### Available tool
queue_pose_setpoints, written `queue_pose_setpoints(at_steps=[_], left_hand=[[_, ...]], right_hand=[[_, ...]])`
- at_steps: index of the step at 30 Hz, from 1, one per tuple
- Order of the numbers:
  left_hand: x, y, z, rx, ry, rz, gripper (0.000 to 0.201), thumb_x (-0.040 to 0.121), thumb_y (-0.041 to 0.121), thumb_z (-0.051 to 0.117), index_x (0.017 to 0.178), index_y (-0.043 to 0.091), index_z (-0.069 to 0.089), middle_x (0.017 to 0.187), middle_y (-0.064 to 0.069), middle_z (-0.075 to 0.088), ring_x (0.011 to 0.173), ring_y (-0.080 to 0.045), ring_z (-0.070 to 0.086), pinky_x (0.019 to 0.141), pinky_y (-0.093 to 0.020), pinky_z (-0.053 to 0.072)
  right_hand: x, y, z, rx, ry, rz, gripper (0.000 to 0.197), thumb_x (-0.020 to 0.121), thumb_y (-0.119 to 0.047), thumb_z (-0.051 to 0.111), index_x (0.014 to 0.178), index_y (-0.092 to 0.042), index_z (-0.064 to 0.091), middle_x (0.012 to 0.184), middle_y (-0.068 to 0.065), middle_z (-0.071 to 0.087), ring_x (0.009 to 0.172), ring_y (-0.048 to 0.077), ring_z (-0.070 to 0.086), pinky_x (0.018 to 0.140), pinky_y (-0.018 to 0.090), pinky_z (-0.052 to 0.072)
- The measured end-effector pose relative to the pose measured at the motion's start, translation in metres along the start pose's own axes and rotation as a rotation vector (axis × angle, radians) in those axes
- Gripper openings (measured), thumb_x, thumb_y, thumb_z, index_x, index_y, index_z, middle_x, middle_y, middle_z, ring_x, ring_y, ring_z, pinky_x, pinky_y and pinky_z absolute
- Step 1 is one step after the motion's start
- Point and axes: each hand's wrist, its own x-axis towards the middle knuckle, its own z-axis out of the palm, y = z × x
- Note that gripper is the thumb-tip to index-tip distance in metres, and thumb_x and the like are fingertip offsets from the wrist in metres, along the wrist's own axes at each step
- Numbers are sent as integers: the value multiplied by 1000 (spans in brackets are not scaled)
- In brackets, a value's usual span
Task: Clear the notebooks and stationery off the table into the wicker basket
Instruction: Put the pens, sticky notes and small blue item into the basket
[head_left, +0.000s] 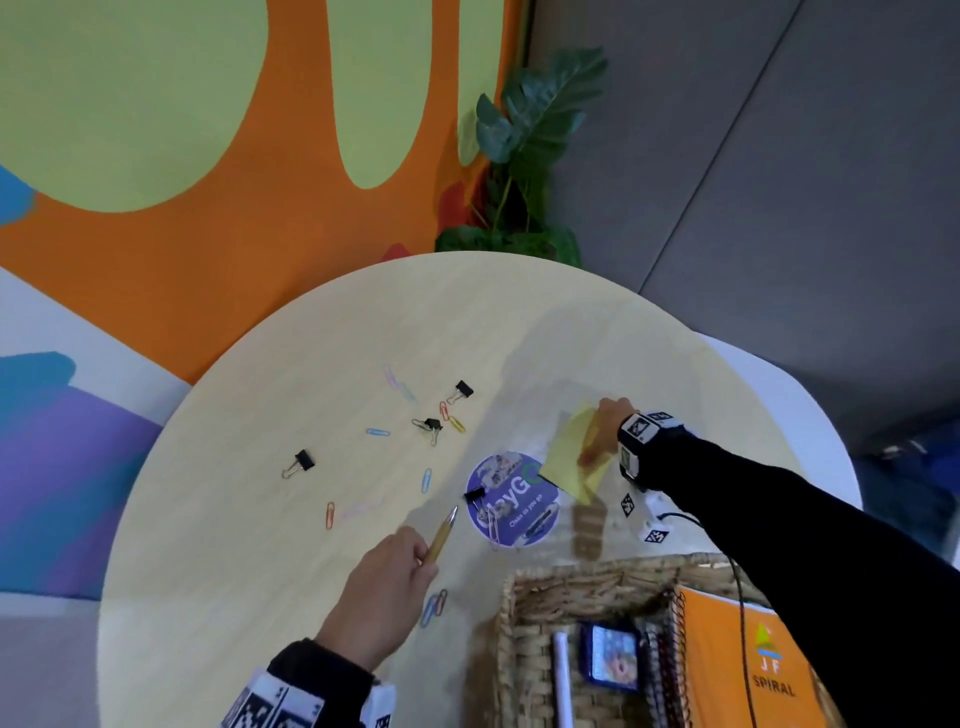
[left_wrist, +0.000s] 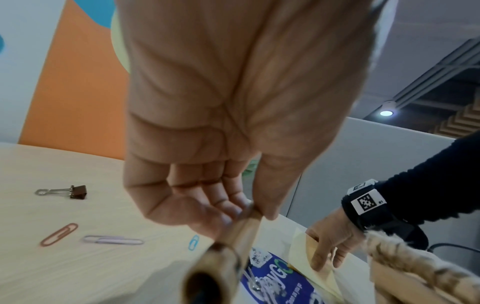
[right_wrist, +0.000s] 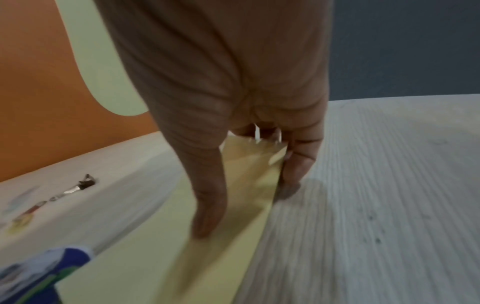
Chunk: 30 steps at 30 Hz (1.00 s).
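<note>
My left hand (head_left: 400, 564) grips a tan pen (head_left: 443, 535) near the table's front; close up, the pen (left_wrist: 233, 242) sits between thumb and curled fingers. My right hand (head_left: 605, 431) pinches a yellow sticky-note pad (head_left: 574, 460) at the table's right side, thumb on top of the pad (right_wrist: 233, 216) and fingers at its edge. The wicker basket (head_left: 540, 613) stands at the front right and holds an orange spiral notebook (head_left: 737, 665) and other items. Several paper clips (head_left: 426, 480) and black binder clips (head_left: 304, 462) lie scattered on the table.
The round wooden table (head_left: 260, 405) carries a round blue sticker (head_left: 511, 499) beside the pad. A potted plant (head_left: 524, 156) stands behind the far edge. A black cable (head_left: 743, 613) runs over the basket under my right arm.
</note>
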Motion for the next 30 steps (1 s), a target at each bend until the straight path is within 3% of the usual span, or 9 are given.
queue_pose_setpoints(at_steps=[1,3,5,9,14,16,21,25,30], left_hand=[[-2,1,0,1,4,11,8,93,27,51,91,21,46,96,-2,60,90,-22,56,72,-29,36],[-5,5,0,0,11,32,9,93,26,52,89,22,45,95,-2,61,86,-21,55,71,-29,36],[-8,11,-2,-5,17,50,8,93,26,52,92,19,48,94,-3,61,82,-21,54,70,-31,38],[-15,22,-7,-32,54,97,10,93,23,53,95,13,53,91,-3,60,79,-21,53,69,-32,38],[-29,32,-14,-93,116,160,6,92,22,55,92,17,52,83,1,59,62,-14,55,62,-25,39],[-37,37,-15,-168,123,191,5,92,21,56,92,16,54,77,5,58,49,-9,56,53,-15,41],[-68,49,-12,-292,142,254,4,89,24,61,91,22,58,81,9,62,63,5,61,56,-3,41],[-94,57,-4,-405,133,210,14,86,24,64,76,29,57,72,6,64,58,-4,66,65,-19,53],[-119,58,14,-396,62,139,7,85,22,64,84,15,63,73,-3,70,65,-15,71,75,-39,60]], right_hand=[[-9,-3,-6,21,99,31,122,30,-48,90,134,-23,31,126,9,55,111,34,60,84,45,54],[-138,-40,-67,85,78,-35,73,71,-25,78,130,-8,39,128,15,56,115,34,58,88,37,52],[-187,-48,-92,156,175,-126,42,86,-11,60,125,-5,45,129,20,54,115,34,56,81,32,45],[-267,-32,-120,295,359,-296,35,82,3,51,115,-7,55,115,18,61,102,33,57,78,33,45],[-389,-22,-120,331,491,-566,18,79,-2,64,94,-10,64,67,0,64,63,21,53,58,13,39],[-413,-22,-103,303,482,-632,13,79,-6,67,91,-11,64,69,6,69,63,22,58,61,23,42],[-412,-38,-47,-172,298,-690,23,89,-1,52,103,-10,68,97,14,72,94,30,63,78,39,49],[-399,-67,-15,-536,172,-725,25,87,8,46,103,0,65,107,17,68,102,33,61,79,41,52],[-385,-90,5,-529,173,-724,25,91,3,43,108,1,61,109,19,66,103,34,62,80,40,51]])
